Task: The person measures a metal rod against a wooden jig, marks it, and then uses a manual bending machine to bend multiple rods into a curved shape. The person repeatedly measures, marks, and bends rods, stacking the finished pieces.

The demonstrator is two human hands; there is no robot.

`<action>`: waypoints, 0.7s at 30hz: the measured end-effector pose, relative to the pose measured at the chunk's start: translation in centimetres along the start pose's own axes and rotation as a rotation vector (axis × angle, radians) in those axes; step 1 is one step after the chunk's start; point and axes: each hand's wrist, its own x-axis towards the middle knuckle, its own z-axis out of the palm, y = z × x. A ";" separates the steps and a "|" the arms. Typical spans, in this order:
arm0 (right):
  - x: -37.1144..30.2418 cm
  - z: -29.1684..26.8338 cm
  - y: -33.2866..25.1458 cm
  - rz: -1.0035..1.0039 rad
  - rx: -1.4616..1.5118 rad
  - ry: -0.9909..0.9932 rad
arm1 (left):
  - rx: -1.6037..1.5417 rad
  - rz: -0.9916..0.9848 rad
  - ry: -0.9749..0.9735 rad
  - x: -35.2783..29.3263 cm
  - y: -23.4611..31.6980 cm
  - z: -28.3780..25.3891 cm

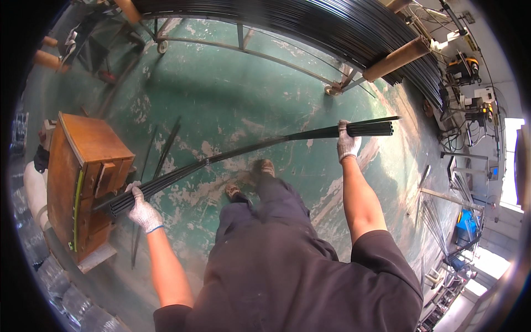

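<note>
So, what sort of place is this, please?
Probably a factory workshop: a wheeled rack stacked with long dark rods or tubes, machinery at the right, and a worn green floor.

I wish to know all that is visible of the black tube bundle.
The black tube bundle is long and smooth-looking, perhaps metal or plastic. Round ends show on both sides; at the right, one tube sticks out past the rest. It crosses the view above the green floor and appears curved, though the lens bends lines. The gloved left grip and right grip hold it near its ends.
</note>
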 end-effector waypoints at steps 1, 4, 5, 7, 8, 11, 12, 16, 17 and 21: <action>0.3 -0.2 0.0 -0.029 0.021 0.002 | 0.000 0.005 0.022 -0.1 -0.2 0.1; -0.6 -0.4 -0.6 -0.018 -0.071 -0.003 | 0.059 0.010 0.057 -0.8 0.4 -0.1; -0.9 -0.5 -0.7 -0.026 -0.066 0.000 | 0.103 0.004 0.041 -1.0 0.9 0.0; -1.1 -0.9 -0.9 -0.041 -0.057 0.009 | 0.132 -0.001 0.026 -1.1 1.3 0.0; -1.0 -1.0 -1.2 -0.080 -0.113 0.009 | 0.116 0.003 0.026 -0.9 1.1 -0.1; -0.7 -1.5 -2.3 -0.111 -0.050 0.009 | 0.087 0.012 0.030 -0.4 0.8 -0.5; -0.8 -1.7 -2.7 -0.123 -0.020 0.016 | 0.079 0.010 0.028 -0.4 0.6 -0.5; -0.6 -2.4 -3.0 -0.206 0.022 0.060 | 0.153 0.048 0.055 -1.1 0.6 -0.4; -0.5 -2.6 -3.3 -0.233 -0.023 0.072 | 0.111 0.023 0.044 -0.9 0.3 -0.7; -0.7 -3.4 -5.2 -0.186 0.096 0.118 | 0.114 -0.012 0.066 -1.0 0.8 -0.7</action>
